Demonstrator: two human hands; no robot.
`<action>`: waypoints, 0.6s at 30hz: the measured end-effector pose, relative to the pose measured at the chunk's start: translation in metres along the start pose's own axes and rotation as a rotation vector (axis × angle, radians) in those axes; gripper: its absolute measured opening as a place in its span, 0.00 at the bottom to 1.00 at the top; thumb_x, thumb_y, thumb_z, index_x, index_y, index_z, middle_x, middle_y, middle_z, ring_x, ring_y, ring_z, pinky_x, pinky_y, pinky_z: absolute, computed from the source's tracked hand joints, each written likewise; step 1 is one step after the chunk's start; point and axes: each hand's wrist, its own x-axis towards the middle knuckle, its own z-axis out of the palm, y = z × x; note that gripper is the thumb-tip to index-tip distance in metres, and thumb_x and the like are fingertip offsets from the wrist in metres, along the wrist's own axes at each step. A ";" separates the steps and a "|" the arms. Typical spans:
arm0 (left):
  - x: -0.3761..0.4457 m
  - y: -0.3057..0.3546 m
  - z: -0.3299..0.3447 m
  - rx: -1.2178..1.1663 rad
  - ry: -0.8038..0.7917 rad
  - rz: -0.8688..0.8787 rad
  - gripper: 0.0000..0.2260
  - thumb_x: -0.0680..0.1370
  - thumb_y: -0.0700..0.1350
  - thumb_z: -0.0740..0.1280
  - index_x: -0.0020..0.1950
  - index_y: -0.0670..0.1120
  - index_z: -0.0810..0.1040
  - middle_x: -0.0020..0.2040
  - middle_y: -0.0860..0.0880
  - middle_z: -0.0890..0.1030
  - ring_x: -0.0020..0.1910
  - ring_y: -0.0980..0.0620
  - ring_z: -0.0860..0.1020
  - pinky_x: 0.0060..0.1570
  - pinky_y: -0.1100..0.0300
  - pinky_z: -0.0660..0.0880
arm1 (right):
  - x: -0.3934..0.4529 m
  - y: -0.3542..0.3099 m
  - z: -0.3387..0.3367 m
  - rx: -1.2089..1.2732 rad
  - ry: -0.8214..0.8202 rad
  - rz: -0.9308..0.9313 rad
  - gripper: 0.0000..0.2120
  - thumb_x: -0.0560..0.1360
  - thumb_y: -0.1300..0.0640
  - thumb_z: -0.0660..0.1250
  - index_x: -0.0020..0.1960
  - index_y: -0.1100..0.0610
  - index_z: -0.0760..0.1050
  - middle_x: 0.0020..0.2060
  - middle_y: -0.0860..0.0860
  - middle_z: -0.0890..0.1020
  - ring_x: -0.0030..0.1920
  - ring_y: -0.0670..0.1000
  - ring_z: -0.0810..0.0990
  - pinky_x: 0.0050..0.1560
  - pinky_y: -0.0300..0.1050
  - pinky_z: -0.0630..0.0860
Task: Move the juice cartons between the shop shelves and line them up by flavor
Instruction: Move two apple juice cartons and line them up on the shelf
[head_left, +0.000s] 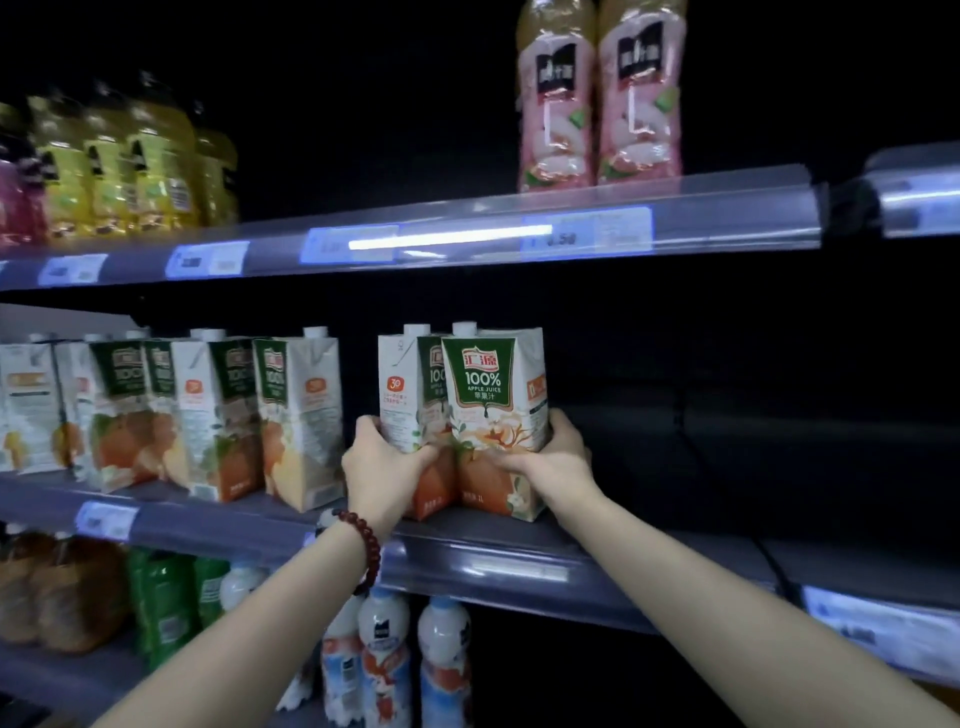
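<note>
Both arms outstretched — left hand (383, 460) and right hand (551, 453) clasping.

A shop: price-tagged shelves (467, 561) stocked with juice cartons (301, 415) and bottles (556, 104).

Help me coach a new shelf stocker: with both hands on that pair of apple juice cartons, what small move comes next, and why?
Probably slide the two apple juice cartons left along the middle shelf. The left hand and right hand grip them from either side, they stand upright together, and a dark gap separates them from the nearest carton of the row on the left.
</note>
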 end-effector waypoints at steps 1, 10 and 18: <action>-0.003 0.005 0.008 -0.009 -0.014 -0.001 0.24 0.63 0.49 0.80 0.50 0.48 0.70 0.48 0.49 0.78 0.45 0.52 0.74 0.46 0.62 0.70 | 0.001 0.000 -0.013 -0.005 0.005 -0.001 0.34 0.54 0.56 0.84 0.58 0.53 0.75 0.49 0.48 0.84 0.49 0.49 0.82 0.51 0.44 0.79; -0.061 0.074 0.098 -0.179 -0.089 -0.056 0.24 0.62 0.51 0.81 0.50 0.49 0.71 0.41 0.55 0.77 0.40 0.54 0.76 0.37 0.64 0.71 | 0.012 0.001 -0.158 -0.011 -0.014 -0.032 0.29 0.55 0.59 0.83 0.53 0.52 0.76 0.48 0.49 0.85 0.49 0.50 0.84 0.53 0.53 0.81; -0.128 0.150 0.177 -0.341 -0.178 -0.070 0.23 0.62 0.48 0.81 0.50 0.49 0.73 0.40 0.56 0.79 0.39 0.58 0.77 0.37 0.63 0.74 | 0.012 0.011 -0.305 0.029 -0.024 -0.050 0.26 0.58 0.63 0.82 0.53 0.55 0.76 0.49 0.54 0.86 0.48 0.54 0.85 0.50 0.53 0.82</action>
